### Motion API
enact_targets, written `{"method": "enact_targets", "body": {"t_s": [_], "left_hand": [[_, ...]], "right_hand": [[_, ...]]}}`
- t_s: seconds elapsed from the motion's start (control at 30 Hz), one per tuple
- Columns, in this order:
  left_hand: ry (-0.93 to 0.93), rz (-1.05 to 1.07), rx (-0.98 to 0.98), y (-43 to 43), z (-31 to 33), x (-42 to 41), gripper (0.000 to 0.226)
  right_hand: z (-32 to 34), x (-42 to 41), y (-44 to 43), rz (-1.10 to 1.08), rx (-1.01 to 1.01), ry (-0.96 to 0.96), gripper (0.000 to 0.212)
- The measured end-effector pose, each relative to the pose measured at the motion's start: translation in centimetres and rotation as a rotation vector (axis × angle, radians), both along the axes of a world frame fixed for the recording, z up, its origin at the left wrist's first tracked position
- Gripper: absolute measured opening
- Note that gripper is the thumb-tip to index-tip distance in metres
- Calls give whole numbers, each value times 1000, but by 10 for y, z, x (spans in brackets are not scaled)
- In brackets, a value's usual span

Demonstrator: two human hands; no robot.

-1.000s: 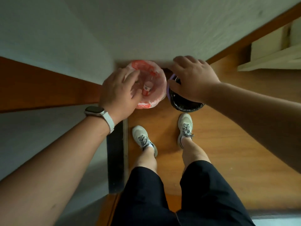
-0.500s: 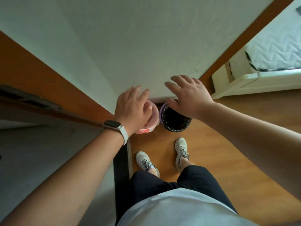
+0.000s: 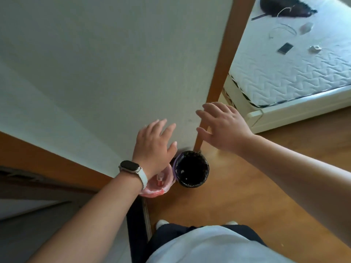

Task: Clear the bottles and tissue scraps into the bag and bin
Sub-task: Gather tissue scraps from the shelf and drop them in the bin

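Both hands are empty with fingers spread: the left hand [image 3: 153, 147] hovers over the pink bag [image 3: 152, 192], and the right hand [image 3: 224, 128] is higher, beyond the black-lined bin [image 3: 206, 175]. Bag and bin stand side by side on the wooden floor [image 3: 247, 196] against the wall, with a small bottle [image 3: 160, 180] inside the bag. The next step is probably fetching another load; carry bottles in one hand and scraps in the other, so each drops straight into its own container
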State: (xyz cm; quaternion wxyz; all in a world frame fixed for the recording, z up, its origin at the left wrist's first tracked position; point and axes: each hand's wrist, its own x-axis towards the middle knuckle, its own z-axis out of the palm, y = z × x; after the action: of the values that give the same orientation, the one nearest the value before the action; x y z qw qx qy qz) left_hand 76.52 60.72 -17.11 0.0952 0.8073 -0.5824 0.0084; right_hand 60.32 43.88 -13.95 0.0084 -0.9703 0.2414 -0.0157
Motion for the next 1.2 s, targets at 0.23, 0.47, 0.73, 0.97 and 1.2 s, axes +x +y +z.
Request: {"method": "enact_targets", "body": {"t_s": [0.23, 0.47, 0.73, 0.97, 1.2], "left_hand": [[-79, -174, -70, -102, 37, -96, 50], [-107, -327, -105, -212, 43, -211, 50], [-97, -511, -48, -300, 60, -300, 52], [-129, -722, -82, -366, 61, -347, 51], [-83, -940, -104, -460, 51, -383, 54]], "right_hand": [[26, -120, -81, -138, -1, -79, 57], [31, -260, -153, -309, -19, -95, 59], [33, -376, -189, -530, -23, -149, 58], [28, -427, -204, -718, -95, -204, 55], [27, -458, -237, -909, -230, -142, 52]]}}
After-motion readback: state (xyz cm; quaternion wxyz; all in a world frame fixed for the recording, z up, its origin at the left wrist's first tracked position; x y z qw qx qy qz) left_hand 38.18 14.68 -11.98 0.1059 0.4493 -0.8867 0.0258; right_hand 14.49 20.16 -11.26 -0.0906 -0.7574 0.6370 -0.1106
